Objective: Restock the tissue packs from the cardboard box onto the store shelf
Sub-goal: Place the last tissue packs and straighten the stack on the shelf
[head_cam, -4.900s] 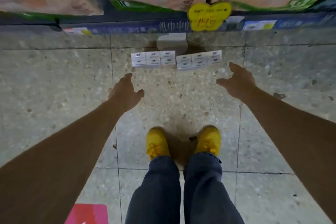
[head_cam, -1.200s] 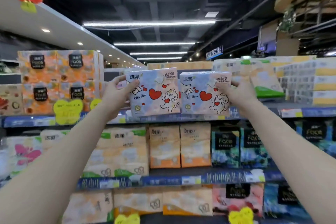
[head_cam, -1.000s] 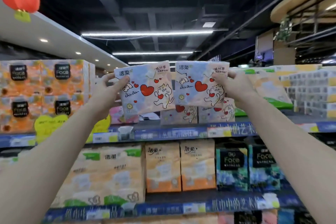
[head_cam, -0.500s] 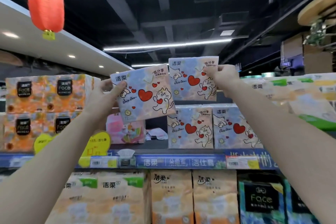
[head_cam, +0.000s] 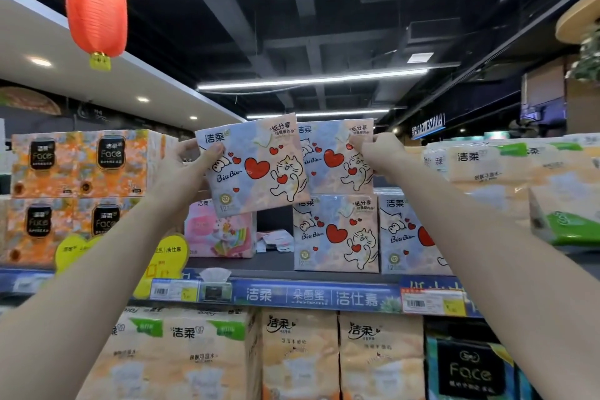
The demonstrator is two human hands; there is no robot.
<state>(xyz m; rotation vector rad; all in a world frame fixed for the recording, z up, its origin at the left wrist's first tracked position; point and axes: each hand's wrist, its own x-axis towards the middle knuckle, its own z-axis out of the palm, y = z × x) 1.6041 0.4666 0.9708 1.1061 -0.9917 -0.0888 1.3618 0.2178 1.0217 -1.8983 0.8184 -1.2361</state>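
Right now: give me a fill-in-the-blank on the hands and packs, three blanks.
The left hand grips a tilted tissue pack printed with a cat and red ____. The right hand holds a second pack over a matching shelved pack on the ____. The lone pack under the tilted one is mostly ____.
Missing: hearts; shelf; pink.

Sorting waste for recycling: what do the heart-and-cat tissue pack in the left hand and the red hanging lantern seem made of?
Pastel heart-and-cat tissue pack in the left hand: likely printed plastic film, faint sheen, bulging faces. Red oval lantern: probably paper or fabric, matte, faint ribbing.
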